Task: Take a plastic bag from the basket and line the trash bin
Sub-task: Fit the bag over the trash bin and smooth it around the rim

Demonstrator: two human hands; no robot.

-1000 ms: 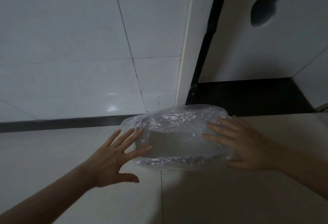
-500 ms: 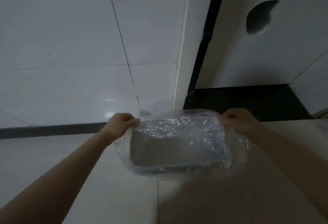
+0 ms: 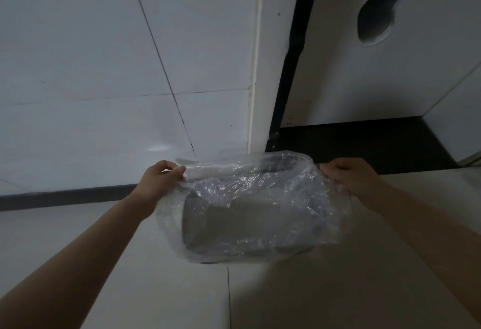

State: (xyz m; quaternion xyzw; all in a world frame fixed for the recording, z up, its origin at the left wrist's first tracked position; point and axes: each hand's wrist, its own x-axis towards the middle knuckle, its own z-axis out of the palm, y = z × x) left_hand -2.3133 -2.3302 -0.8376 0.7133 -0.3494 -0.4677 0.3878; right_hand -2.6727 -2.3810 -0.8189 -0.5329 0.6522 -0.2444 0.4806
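A clear, crinkled plastic bag [image 3: 260,188] is draped over a dark rectangular trash bin [image 3: 203,227] that stands on the pale floor near the wall. Only the bin's dim outline shows through the film. My left hand [image 3: 160,179] is closed on the bag's far left edge, where the film is rolled into a tube. My right hand [image 3: 346,175] is closed on the bag's far right edge. The film hangs loosely down over the bin's sides.
A white tiled wall [image 3: 104,81] with a dark baseboard [image 3: 65,197] rises behind the bin. A white door [image 3: 390,68] with a round hole [image 3: 377,13] stands at the right, above a black threshold [image 3: 364,141]. Pale floor tiles [image 3: 312,297] lie in front.
One second ago both hands were spread open beside the covered bin. They have since closed on the bag's far corners, and the film now sits higher and looser over the far rim.
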